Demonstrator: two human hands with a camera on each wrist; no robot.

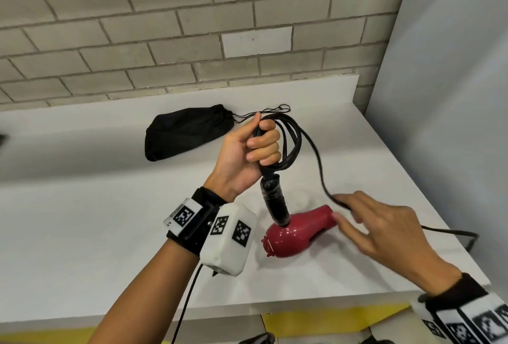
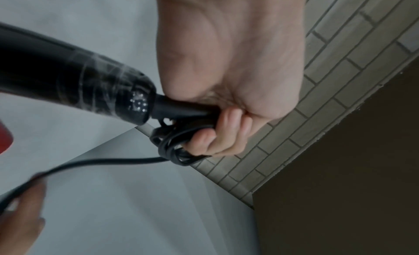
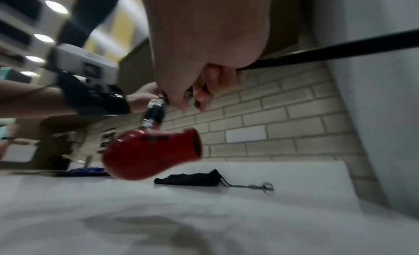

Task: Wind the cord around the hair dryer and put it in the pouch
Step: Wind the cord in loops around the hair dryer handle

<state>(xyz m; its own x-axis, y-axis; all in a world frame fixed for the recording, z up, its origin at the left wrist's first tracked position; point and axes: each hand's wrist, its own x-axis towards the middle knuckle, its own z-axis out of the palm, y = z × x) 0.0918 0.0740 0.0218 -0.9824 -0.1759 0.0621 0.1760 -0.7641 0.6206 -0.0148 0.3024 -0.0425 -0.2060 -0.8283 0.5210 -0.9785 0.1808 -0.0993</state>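
Note:
A red hair dryer [image 1: 297, 231] with a black handle [image 1: 275, 200] hangs nozzle to the right, just above the white table [image 1: 110, 206]. My left hand [image 1: 264, 143] grips the coiled loops of the black cord [image 1: 319, 162] together with the cord's stem at the handle's end [image 2: 181, 110]. From the coil the cord runs down to my right hand [image 1: 346, 211], which pinches it beside the nozzle, and then trails off the table's right edge. In the right wrist view the dryer [image 3: 149, 156] is clear of the tabletop. The black pouch [image 1: 187, 132] lies flat at the back of the table.
The pouch's drawstring [image 1: 275, 110] stretches right along the tabletop behind the coil. A brick wall [image 1: 165, 27] closes the back and a white panel [image 1: 453, 96] the right side. The table's front edge [image 1: 302, 305] runs just below the dryer.

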